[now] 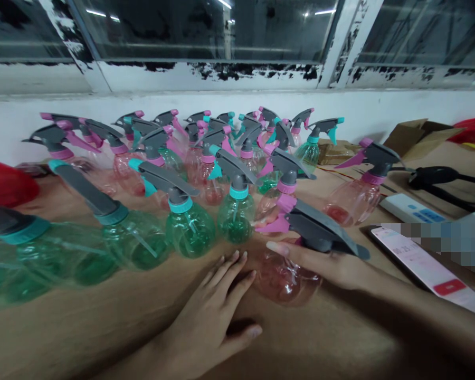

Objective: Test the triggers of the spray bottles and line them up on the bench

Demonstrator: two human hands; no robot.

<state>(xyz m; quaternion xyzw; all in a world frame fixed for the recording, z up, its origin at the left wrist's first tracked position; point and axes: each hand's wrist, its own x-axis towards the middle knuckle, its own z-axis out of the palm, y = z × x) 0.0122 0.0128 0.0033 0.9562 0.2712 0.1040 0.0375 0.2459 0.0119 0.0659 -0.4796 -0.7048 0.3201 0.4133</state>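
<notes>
1. Your right grip [328,264] pinches the neck of the pink spray bottle [287,282], nearer you than a green bottle [235,224].
2. Your left grip [214,303] lies spread, palm down on the tabletop [63,322], just left of it.

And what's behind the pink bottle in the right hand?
Another pink-collared spray bottle stands behind the pink bottle; its lower body is covered by that bottle and the right hand.
</notes>
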